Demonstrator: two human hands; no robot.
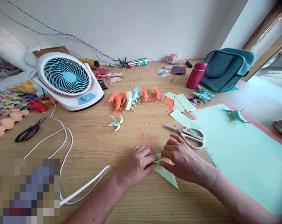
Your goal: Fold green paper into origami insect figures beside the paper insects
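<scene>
My left hand [139,163] and my right hand [180,157] meet over a small piece of light green folded paper [166,174] lying on the wooden table [122,140]. Both hands have their fingers curled and pressed onto the paper's upper part. A pointed flap sticks out below them toward me. Just beyond my right hand lie white-handled scissors [189,135].
A row of orange, green and blue origami figures [131,98] stands mid-table, one pale green figure [116,123] nearer. A large green sheet [243,149] lies right, a white fan [68,81] with its cable [66,146] left, black scissors [30,132], a red bottle [196,74], a teal bag [227,68].
</scene>
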